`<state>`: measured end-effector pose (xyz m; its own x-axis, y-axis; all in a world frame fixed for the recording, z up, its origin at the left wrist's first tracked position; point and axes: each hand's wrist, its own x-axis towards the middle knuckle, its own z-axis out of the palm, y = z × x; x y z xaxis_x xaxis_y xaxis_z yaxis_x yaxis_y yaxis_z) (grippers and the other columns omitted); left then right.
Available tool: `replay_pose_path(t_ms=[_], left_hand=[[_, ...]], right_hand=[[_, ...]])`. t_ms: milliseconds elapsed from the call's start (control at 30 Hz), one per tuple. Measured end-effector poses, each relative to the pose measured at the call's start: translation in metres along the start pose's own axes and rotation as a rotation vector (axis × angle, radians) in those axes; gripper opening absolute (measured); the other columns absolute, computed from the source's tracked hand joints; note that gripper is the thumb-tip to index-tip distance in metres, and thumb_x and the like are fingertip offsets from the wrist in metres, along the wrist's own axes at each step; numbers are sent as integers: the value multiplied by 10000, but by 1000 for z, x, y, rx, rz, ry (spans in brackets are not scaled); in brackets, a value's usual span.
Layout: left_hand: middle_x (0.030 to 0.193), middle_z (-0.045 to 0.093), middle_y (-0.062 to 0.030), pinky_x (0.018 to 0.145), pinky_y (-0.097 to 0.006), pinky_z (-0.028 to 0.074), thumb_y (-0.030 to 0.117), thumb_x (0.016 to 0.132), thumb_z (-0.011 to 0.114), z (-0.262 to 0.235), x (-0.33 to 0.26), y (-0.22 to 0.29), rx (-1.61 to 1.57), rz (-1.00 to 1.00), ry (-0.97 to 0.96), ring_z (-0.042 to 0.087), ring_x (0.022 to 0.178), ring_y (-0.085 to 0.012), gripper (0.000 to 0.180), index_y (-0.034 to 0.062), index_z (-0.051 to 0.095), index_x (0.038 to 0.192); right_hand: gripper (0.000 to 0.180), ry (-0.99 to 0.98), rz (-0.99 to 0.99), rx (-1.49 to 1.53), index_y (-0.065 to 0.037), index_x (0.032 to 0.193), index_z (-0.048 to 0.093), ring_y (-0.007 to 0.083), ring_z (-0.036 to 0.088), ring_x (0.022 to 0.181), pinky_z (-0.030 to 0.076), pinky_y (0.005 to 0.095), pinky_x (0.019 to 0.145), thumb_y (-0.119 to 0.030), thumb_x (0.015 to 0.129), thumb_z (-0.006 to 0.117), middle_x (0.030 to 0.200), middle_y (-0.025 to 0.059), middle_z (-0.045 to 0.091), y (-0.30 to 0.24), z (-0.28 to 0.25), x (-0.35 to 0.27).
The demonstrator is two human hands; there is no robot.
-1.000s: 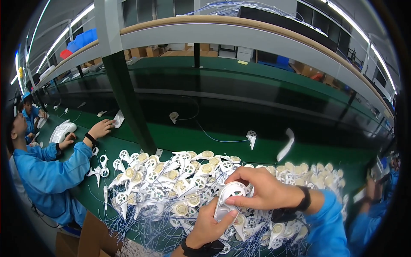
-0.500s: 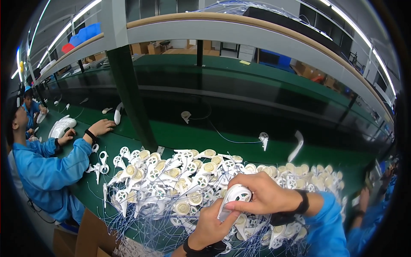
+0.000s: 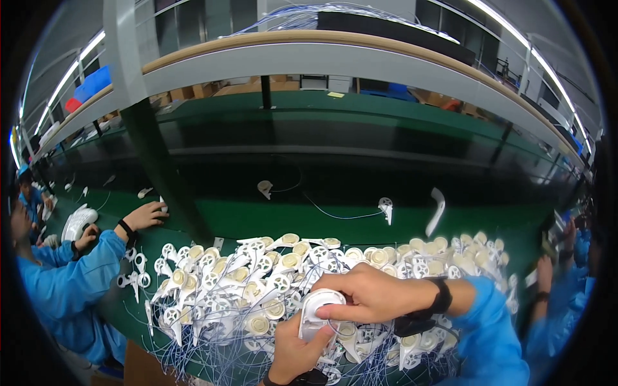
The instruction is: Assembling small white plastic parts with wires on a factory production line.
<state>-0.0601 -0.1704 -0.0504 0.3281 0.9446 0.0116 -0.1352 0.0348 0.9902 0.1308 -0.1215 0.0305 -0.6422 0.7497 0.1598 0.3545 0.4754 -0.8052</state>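
Both hands grip one white part (image 3: pixel 320 313) at six o'clock on the green bench (image 3: pixel 335 219): the left hand (image 3: pixel 297 350) cups it from below, the right hand (image 3: pixel 370 294) pinches its rounded top. Around it spreads a pile of white parts (image 3: pixel 244 283) trailing thin wires (image 3: pixel 193 347). At nine o'clock, a co-worker's hand (image 3: pixel 145 215) rests on the bench near scissors (image 3: pixel 134 280).

This was a factory assembly line: a long green surface (image 3: pixel 244 219) heaped with identical white plastic parts (image 3: pixel 257 283), overhead shelving (image 3: pixel 335 58), and, seemingly, blue-smocked co-workers (image 3: pixel 64 289) alongside.
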Motion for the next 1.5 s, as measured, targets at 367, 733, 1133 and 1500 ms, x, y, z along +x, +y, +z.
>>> replay_pose_path(t_ms=[367, 733, 1133, 1500], left_hand=[[1228, 565, -229, 965, -362, 451, 462, 765, 771, 6, 14, 15, 166, 533, 250, 580, 1116, -287, 917, -125, 378, 1351], [1413, 405, -303, 1119, -497, 297, 568, 987, 346, 12, 15, 4, 304, 716, 244, 400, 1328, -423, 809, -128, 339, 1400], [1341, 511, -257, 1072, -487, 363, 584, 959, 433, 15, 18, -4, 319, 649, 151, 475, 1279, -383, 781, -83, 444, 1364], [1070, 601, -272, 731, -422, 574, 298, 983, 466, 31, 24, -20, -713, -72, -66, 660, 926, -364, 446, -80, 455, 1219]], right_hand=[[286, 317, 190, 296, -40, 987, 625, 128, 582, 589, 467, 277, 537, -322, 963, 587, 742, 32, 637, 39, -47, 11], [411, 1313, 680, 615, -85, 1180, 582, 165, 579, 751, 436, 329, 613, -432, 973, 509, 842, 60, 627, 281, -212, -124], [414, 808, 1594, -633, -64, 1080, 690, 289, 667, 1042, 518, 406, 905, -300, 740, 707, 1109, 156, 690, 244, -204, -233], [206, 504, -96, -756, -88, 903, 677, 265, 641, 831, 526, 360, 710, -127, 724, 771, 870, 73, 650, 107, -138, -131]])
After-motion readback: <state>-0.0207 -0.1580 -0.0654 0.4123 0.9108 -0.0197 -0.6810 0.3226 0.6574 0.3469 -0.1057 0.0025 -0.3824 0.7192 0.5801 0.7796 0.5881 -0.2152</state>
